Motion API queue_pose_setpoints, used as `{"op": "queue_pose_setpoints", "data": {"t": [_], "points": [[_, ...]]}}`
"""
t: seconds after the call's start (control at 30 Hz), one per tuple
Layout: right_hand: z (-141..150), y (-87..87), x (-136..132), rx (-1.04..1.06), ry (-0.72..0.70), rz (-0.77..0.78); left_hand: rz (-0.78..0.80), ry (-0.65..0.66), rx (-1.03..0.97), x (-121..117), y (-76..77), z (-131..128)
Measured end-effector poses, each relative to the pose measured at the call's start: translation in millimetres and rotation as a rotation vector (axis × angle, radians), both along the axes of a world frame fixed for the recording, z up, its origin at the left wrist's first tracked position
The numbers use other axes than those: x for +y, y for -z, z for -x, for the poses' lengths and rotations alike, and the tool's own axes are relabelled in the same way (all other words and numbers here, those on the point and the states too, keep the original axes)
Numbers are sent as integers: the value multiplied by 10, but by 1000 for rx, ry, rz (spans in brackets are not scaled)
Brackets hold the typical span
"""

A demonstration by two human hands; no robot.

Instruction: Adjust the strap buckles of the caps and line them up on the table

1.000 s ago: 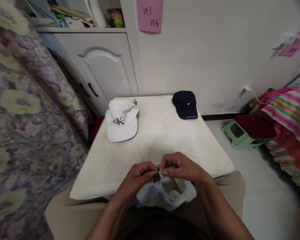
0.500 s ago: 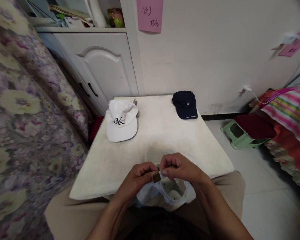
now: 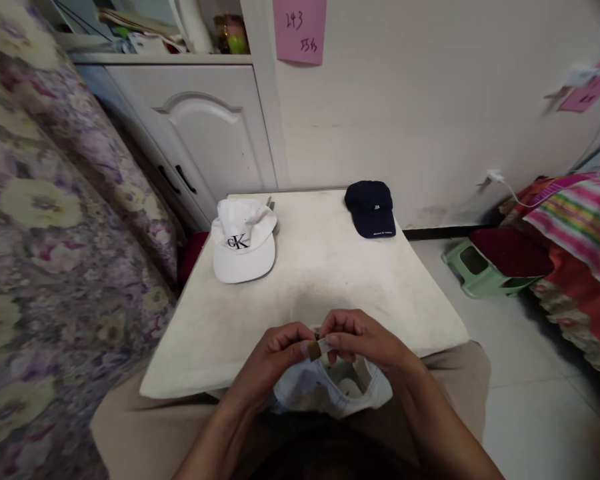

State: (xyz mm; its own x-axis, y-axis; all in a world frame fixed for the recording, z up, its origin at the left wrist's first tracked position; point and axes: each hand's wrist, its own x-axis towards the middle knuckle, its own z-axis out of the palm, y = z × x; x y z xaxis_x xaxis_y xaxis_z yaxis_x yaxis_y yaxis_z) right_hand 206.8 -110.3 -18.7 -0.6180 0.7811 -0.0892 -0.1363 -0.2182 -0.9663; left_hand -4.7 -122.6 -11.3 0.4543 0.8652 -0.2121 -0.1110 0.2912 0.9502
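A pale blue-white baseball cap (image 3: 304, 389) hangs at the table's near edge, the open back of its crown facing me. Between thumb and fingers, my left hand (image 3: 279, 348) pinches its square brass-coloured buckle (image 3: 314, 351). The end of the light cap strap (image 3: 325, 345) is pinched in my right hand (image 3: 363, 339), right at the buckle. Both hands are closed and nearly touching. How far the strap passes through the buckle is too small to tell. The cap's brim lies toward the table, partly hidden behind my fingers.
On the cream table (image 3: 200, 333), a white cap with black letters (image 3: 245, 243) sits at left, a small grey object partly behind it. A navy cap (image 3: 371, 209) sits at far right. A cabinet (image 3: 200, 127) and wall stand behind; a green stool (image 3: 473, 267) is at right.
My right fingers have shifted from beside the buckle onto the strap end, which now shows over the buckle. The buckle has tilted slightly. The caps on the table stay put.
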Motion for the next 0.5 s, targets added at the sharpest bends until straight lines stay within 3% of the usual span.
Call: {"op": "queue_pose_setpoints", "data": {"t": [0.5], "points": [[23, 15, -65, 64, -20, 13, -7, 89, 37, 15, -46, -8]]}}
